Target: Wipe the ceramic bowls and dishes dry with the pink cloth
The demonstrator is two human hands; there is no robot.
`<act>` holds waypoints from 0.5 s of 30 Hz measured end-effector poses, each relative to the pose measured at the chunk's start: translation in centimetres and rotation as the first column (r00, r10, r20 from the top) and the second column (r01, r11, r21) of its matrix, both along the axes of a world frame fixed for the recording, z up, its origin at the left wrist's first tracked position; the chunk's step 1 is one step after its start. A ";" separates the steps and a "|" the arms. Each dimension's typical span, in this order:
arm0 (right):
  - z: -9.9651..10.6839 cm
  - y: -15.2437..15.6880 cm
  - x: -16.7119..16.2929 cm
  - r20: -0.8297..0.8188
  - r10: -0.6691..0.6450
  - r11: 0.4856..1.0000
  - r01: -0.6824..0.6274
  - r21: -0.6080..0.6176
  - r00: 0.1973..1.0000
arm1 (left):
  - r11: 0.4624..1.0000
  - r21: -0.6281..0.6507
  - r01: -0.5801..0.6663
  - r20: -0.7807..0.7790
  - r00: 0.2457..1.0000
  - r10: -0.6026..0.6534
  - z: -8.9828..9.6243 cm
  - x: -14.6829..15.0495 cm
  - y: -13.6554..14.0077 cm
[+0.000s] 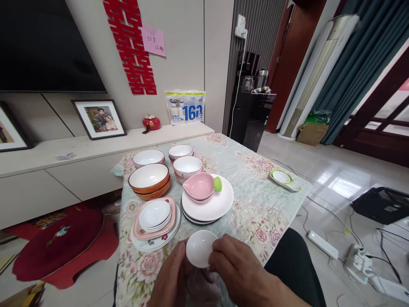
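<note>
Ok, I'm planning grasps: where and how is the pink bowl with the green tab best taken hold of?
Probably by the green tab, coming from the right of the picture: it juts from the right end of the pink bowl, over the white plate, pointing away from the pink-rimmed bowl behind. Being small, it likely suits a pinch.

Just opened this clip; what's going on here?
A person holds a small white bowl between their left hand and right hand, at the near side of a flowered tablecloth. Beyond it, a pink bowl with a green handle sits on stacked white plates. To the left, small white dishes are piled on a pink-rimmed dish, with stacked orange bowls behind. A green-edged dish lies apart at the right.
</note>
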State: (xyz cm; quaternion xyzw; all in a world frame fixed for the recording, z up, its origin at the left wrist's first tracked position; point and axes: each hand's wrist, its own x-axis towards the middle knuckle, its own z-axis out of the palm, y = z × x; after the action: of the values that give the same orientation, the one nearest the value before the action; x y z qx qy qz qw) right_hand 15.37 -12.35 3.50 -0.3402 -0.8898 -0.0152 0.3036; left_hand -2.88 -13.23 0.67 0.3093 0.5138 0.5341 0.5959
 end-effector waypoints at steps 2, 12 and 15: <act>0.6 -0.2 2.0 -0.104 -0.033 0.998 0.026 -0.062 0.994 | 0.996 -0.047 0.075 -0.003 0.997 -0.075 -0.1 0.4 0.2; 0.0 8.3 20.1 0.047 -0.763 0.642 0.747 0.172 0.645 | 0.950 -0.067 0.306 0.030 0.952 -0.305 -1.6 -0.3 0.7; -0.9 11.7 23.9 0.096 -0.838 0.546 0.821 0.169 0.538 | 0.955 -0.070 0.287 0.021 0.958 -0.286 -1.9 -0.1 0.8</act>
State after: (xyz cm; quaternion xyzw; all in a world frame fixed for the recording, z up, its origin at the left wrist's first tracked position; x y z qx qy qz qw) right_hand 39.25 -0.67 2.62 -0.7023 -0.6421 -0.2314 0.2022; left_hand -2.99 -12.44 -1.26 0.3559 0.4795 0.4248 0.6804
